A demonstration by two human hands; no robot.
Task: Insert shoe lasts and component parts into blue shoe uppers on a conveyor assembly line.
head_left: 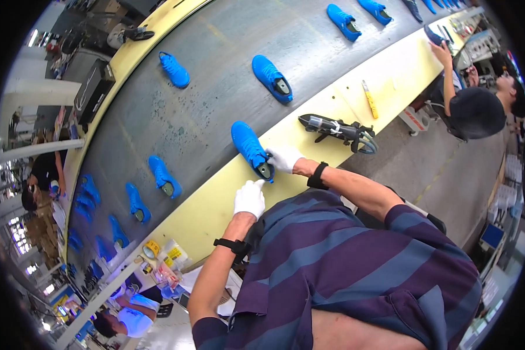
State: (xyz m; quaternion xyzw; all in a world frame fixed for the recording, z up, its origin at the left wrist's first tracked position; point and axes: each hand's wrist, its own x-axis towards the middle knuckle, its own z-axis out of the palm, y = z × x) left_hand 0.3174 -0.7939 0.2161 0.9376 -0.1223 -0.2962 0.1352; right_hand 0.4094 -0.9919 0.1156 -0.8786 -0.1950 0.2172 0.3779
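A bright blue lace-up sneaker (248, 143) lies in front of me across the seam of the dark belt and the yellow ledge, its toe pointing away and its heel toward me. Both my hands wear white gloves. With fingers closed, my left hand (249, 200) grips the heel end from the near left side. On the opposite side, my right hand (284, 158) has its fingers closed on the collar near the opening. A dark insole shows inside the shoe. The exact finger grip at the heel is partly hidden.
Other blue sneakers (269, 76) stand along the dark belt (204, 111). On the yellow ledge (405, 64) lie a black clamp-like tool with hoses (339, 129) and a yellow cutter (370, 99). A tape roll (151, 249) sits at left. A co-worker (475, 111) handles a shoe at far right.
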